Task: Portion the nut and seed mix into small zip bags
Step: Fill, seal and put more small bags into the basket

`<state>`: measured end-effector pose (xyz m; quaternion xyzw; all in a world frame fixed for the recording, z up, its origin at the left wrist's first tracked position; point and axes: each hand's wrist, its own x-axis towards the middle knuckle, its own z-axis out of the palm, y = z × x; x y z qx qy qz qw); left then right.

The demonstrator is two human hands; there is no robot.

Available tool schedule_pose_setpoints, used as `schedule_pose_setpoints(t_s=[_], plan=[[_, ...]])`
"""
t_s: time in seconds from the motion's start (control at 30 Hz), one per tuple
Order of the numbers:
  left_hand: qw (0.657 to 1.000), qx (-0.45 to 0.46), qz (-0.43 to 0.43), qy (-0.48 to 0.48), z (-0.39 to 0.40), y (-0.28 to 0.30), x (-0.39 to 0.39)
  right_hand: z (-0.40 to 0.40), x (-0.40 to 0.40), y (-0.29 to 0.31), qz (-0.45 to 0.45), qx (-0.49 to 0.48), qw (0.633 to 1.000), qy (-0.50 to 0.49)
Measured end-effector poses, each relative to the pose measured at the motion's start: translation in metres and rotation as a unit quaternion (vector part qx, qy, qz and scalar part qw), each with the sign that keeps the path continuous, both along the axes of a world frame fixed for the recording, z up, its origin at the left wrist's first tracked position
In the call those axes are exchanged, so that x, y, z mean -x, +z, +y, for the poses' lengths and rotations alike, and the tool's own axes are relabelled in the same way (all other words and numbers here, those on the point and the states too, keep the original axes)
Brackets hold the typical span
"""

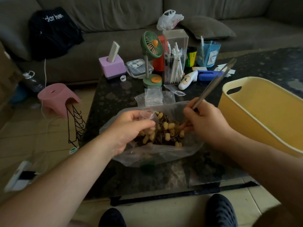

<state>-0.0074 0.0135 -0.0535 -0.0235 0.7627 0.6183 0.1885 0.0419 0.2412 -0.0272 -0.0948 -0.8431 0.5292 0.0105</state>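
1. Dark stone-patterned coffee table [114, 99] in front of you, grey sofa [114, 17] behind it; tiled floor below, your dark shoes at the bottom edge.
2. Large clear plastic bag [185, 149] lies open on the table's near part; nut and seed mix [167, 130] sits inside it, pale puffy pieces over dark seeds.
3. Your left hand [129, 126] is over the big bag's left side, fingers curled, pinching a small zip bag [148, 114] by its mouth; the small bag hangs just above the mix, touching or nearly touching it, can't tell which.
4. Your right hand [206, 122] is at the big bag's right side, gripping metal tongs [213, 84]; the long handle end sticks up and away toward the far right, the working end is down in the mix, hidden by your fingers.
5. Both forearms reach in from the bottom corners, wrists angled inward toward each other; hands near, not touching.
6. Spare small zip bags [153, 95] lie flat on the table just beyond the big bag.
7. Yellow tub [242, 102] stands to your right, just beside the big bag.
8. Far end of table: green desk fan [151, 45], clear pen box [175, 54], purple block [112, 64], blue cup [208, 53]; pink stool [55, 97] on the floor to the left.
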Motion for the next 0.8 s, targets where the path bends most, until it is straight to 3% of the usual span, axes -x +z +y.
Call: schedule_pose_setpoints(t_s=[0.17,0.37,0.57,0.8], plan=[[0.998,-0.032,0.059,-0.005,0.001,-0.004,-0.001,0.008,0.000,0.015,0.019,0.008,1.000,-0.012],[0.981,0.064,0.178,-0.040,-0.002,-0.014,-0.001,0.013,0.003,0.022,0.044,-0.013,0.999,-0.020],[0.939,0.191,0.279,-0.065,0.003,-0.021,-0.007,0.017,-0.003,0.038,0.103,-0.030,0.994,-0.009],[0.940,0.215,0.262,-0.044,0.021,-0.024,-0.010,0.006,-0.005,0.044,0.196,-0.144,0.969,0.051]])
